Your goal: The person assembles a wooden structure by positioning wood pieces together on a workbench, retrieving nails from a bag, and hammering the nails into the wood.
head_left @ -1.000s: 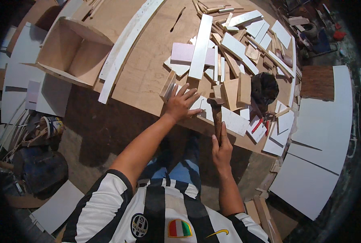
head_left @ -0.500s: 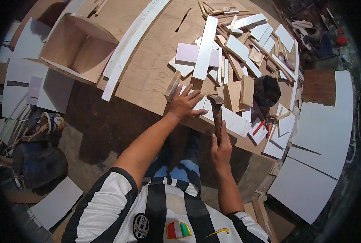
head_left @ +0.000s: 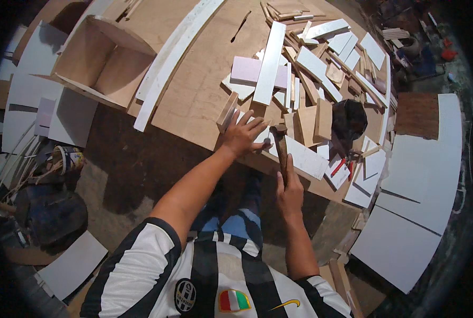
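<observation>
Left hand point(head_left: 242, 133) spread flat, fingers fanned open, pressed down on a white strip point(head_left: 300, 156) at the near edge of the plywood table point(head_left: 194, 95). Not gripping anything, only pinning; probably to keep the strip from jumping or sliding under a blow. Thumb and forefinger close to the hammer head, maybe steadying something small there, but too tiny to tell.

Right hand point(head_left: 289, 192) closed in a full fist around the wooden handle of the hammer point(head_left: 281, 151). Handle pointing away from the body, metal head low, just beside the left fingertips and touching or almost touching the white strip. Grip far back on the handle, likely for more swing.

Left forearm stretched long and diagonal from the striped sleeve toward the table, wrist bent slightly down. Right forearm shorter in view, rising nearly straight from the lower edge, wrist in line with the handle.

Around the hands: a heap of wooden offcuts point(head_left: 321, 74) and white laminate pieces, well spread over the right part of the table. An open wooden box point(head_left: 101, 61) at the far left, a long curved white strip point(head_left: 175, 53) beside it. Large white panels point(head_left: 416, 196) on the floor at the right.
</observation>
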The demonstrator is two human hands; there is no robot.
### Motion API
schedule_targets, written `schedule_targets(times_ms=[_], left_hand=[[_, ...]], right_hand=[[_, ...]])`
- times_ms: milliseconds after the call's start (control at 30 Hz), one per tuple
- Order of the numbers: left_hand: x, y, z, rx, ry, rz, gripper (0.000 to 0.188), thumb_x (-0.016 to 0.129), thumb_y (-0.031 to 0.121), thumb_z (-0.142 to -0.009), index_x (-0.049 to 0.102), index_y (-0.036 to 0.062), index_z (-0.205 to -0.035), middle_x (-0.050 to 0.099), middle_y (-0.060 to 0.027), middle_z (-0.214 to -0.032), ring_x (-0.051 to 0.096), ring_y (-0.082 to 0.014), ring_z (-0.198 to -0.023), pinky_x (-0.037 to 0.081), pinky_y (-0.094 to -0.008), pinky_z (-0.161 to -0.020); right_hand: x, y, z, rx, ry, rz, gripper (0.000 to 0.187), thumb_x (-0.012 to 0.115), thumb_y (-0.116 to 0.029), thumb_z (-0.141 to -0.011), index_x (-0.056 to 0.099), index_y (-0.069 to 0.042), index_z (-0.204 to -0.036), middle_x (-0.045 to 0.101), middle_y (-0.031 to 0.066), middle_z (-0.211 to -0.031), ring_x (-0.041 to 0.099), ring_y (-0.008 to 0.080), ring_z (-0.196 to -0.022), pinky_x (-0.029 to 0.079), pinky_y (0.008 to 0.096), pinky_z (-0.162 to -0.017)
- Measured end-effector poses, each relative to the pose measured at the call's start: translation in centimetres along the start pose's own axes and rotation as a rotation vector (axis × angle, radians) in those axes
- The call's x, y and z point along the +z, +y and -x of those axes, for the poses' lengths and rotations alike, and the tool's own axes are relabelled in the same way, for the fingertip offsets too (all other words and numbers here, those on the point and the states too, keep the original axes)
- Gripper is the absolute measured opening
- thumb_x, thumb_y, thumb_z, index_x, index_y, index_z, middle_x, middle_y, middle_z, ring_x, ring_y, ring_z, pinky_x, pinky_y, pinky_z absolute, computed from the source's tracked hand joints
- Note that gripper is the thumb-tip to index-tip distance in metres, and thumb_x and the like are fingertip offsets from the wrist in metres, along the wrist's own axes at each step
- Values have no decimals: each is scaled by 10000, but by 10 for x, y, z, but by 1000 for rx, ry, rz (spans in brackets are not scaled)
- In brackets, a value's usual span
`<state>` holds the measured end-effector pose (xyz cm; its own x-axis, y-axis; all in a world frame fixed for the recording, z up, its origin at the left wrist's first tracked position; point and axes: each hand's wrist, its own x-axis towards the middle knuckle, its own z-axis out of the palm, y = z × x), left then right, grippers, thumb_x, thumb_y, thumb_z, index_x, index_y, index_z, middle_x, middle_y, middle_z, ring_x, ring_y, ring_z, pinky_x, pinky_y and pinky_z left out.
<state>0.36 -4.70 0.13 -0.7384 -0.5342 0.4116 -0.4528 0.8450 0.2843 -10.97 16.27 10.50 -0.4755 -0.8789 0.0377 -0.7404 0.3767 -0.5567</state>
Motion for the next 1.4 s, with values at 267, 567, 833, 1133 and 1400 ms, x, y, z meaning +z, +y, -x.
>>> schedule_targets(times_ms=[267, 567, 833, 1133, 1400], left_hand=[[-3, 2, -2, -22, -16, 13, 708, 647, 704, -787, 660, 230, -1313, 656, 8, -1317, 515, -275, -1329, 318, -583, -1132], [-8, 2, -3, -20, -24, 33, 675, 681, 666, -785, 669, 221, -1292, 657, 12, -1310, 508, -275, -1333, 324, -600, -1130], [-13, 8, -6, -30, -57, 99, 561, 678, 552, -858, 671, 190, -1287, 629, -2, -1368, 485, -280, -1358, 304, -607, -1138], [-24, -2, -6, 45, -180, 46, 541, 610, 443, -938, 580, 182, -1411, 579, -36, -1439, 455, -301, -1378, 282, -602, -1146], [-32, -8, -13, 163, -389, -68, 810, 621, 639, -869, 436, 191, -1519, 438, -49, -1563, 389, -338, -1420, 285, -607, -1152]], right_hand=[[11, 7, 3, -15, 82, -59, 658, 622, -148, -976, 347, -150, -1574, 677, 236, -1036, 680, 419, -865, 551, 474, -721], [9, 7, 5, 4, 77, -114, 660, 633, -146, -969, 357, -145, -1569, 678, 233, -1088, 685, 418, -918, 546, 472, -764], [1, 46, 43, -137, 230, -158, 598, 676, -153, -931, 484, -136, -1497, 680, 177, -1034, 677, 376, -826, 556, 463, -732], [19, 153, 45, -506, 66, 448, 587, 748, -152, -745, 666, -296, -1308, 636, 49, -869, 622, 222, -671, 523, 356, -572], [66, 282, 44, -333, -108, 578, 225, 764, -318, -709, 745, -250, -922, 636, 70, -630, 658, 306, -681, 504, 445, -526]])
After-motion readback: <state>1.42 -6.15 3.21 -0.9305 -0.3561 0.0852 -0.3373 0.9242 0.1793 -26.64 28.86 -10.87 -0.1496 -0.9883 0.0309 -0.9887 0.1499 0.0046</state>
